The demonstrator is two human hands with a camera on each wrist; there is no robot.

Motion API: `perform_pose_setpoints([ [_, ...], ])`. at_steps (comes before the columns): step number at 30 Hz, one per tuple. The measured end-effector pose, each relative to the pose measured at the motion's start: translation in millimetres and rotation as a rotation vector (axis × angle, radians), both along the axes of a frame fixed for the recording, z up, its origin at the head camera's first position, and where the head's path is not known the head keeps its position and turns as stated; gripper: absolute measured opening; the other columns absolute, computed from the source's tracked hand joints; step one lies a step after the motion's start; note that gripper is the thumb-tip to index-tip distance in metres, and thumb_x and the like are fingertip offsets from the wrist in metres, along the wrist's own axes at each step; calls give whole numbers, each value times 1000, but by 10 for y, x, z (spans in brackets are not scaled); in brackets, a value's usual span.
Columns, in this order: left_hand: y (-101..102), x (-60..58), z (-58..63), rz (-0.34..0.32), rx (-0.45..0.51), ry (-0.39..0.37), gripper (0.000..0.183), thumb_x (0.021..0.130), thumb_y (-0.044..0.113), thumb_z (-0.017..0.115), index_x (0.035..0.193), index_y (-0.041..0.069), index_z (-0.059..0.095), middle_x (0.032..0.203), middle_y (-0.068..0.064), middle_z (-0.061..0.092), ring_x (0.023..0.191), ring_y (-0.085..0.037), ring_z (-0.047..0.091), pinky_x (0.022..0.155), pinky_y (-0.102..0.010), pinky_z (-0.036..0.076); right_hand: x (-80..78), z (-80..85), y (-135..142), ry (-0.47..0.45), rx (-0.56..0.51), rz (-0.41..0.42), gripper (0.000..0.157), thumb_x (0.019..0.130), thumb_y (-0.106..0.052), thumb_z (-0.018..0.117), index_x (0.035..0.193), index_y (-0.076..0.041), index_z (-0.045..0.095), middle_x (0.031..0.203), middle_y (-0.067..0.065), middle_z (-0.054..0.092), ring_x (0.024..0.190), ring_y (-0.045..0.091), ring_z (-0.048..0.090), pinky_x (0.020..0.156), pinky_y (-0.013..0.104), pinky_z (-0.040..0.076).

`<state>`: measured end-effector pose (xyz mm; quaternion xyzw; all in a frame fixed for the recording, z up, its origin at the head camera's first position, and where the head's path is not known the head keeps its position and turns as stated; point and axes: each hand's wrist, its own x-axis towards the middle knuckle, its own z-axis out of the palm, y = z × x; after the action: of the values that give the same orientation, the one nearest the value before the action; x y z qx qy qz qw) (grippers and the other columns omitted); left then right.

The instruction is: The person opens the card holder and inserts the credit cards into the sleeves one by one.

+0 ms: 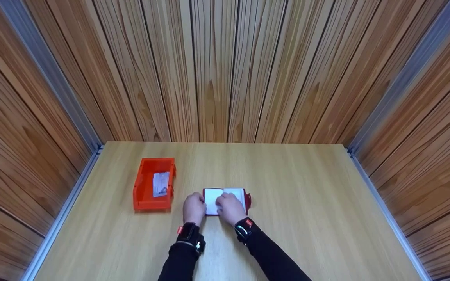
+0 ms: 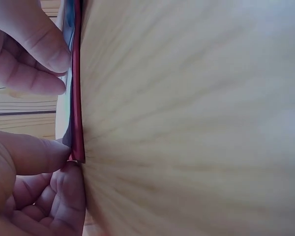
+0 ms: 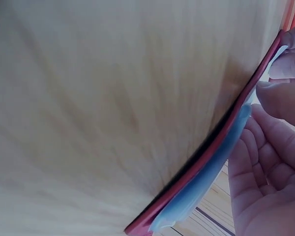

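Observation:
A red card holder (image 1: 247, 201) lies spread on the table, its pale, see-through sleeves (image 1: 211, 201) facing up and a rounded red tab at its right end. My left hand (image 1: 194, 208) pinches its left edge; in the left wrist view the thumb (image 2: 42, 153) is on top and a finger at the red cover's corner. Over the middle, my right hand (image 1: 231, 208) has its thumb and fingertips at the inner edge of the right-hand bluish sleeve (image 3: 201, 179), pinching it. The right thumb (image 3: 280, 98) partly hides that edge.
An orange bin (image 1: 143, 183) stands to the left of the hands, with a few printed cards (image 1: 161, 184) inside. Wood-plank walls (image 1: 213, 70) enclose the back and sides of the pale wooden table (image 1: 307, 218).

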<state>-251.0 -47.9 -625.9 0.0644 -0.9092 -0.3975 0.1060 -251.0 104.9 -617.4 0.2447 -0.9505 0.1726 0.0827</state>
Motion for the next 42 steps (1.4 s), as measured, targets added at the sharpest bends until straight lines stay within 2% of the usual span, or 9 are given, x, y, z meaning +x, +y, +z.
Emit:
perform_pose_setpoints([
  [8, -13, -12, -16, 5, 36, -3, 12, 70, -7, 68, 75, 3, 63, 71, -6, 61, 72, -29, 60, 70, -43, 49, -11, -10, 30, -18, -29, 2, 16, 78, -10, 78, 91, -6, 70, 90, 5, 61, 88, 25, 59, 80, 36, 49],
  [14, -9, -5, -15, 9, 49, 21, 10, 71, -7, 64, 74, 2, 63, 68, -6, 60, 69, -29, 59, 66, -43, 48, -47, 8, 100, 20, -89, 16, 12, 79, -7, 76, 89, -4, 70, 89, 6, 64, 88, 26, 61, 81, 37, 49],
  [17, -8, -4, -15, 12, 38, 11, 10, 72, -7, 64, 75, 3, 63, 69, -5, 60, 70, -29, 59, 67, -42, 48, -94, 24, 167, 46, -115, -27, 11, 82, -7, 75, 92, -4, 71, 92, 7, 65, 90, 28, 61, 81, 39, 49],
  [21, -14, -4, -12, 11, 28, -7, 10, 73, -7, 65, 76, 3, 63, 68, -4, 59, 69, -27, 58, 67, -42, 48, -175, 55, 285, 55, -153, -137, 13, 83, -7, 75, 94, -3, 71, 95, 10, 64, 93, 31, 60, 80, 42, 51],
  [24, -19, -4, -7, 11, 31, -10, 10, 74, -7, 66, 77, 2, 63, 68, -5, 59, 69, -27, 58, 67, -42, 48, -252, 57, 380, 71, -141, -208, 14, 82, -8, 75, 95, -3, 72, 97, 11, 63, 94, 31, 59, 78, 43, 52],
  [27, -18, -3, -4, 16, 35, -14, 10, 74, -7, 66, 77, 2, 64, 69, -5, 59, 70, -27, 59, 68, -42, 48, -303, 55, 462, 87, -105, -238, 15, 81, -8, 76, 94, -3, 73, 98, 11, 63, 92, 30, 59, 78, 43, 52],
  [42, -19, 7, 9, 5, 37, -47, 7, 78, -5, 65, 80, 1, 64, 72, -5, 59, 72, -26, 58, 69, -41, 48, -317, -27, 600, 180, -112, -216, 15, 74, -3, 77, 87, -2, 72, 87, 12, 62, 83, 32, 58, 72, 44, 51],
])
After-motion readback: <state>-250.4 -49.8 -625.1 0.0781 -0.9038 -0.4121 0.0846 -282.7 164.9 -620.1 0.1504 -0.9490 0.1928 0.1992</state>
